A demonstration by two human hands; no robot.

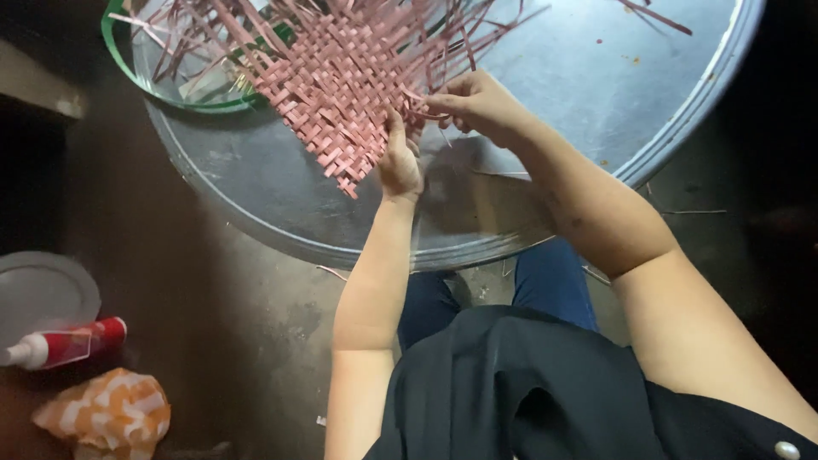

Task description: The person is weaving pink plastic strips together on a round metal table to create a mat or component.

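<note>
A flat mat woven of pink strips lies on a large round metal tray, loose strip ends fanning out at the top. My left hand presses on the mat's near right edge, fingers on the weave. My right hand pinches a pink strip at that same edge, just right of the left hand.
A green ring lies under the mat's far left part. On the floor at the left are a grey plate, a red and white bottle and an orange and white cloth. Loose strips lie on the tray's far right.
</note>
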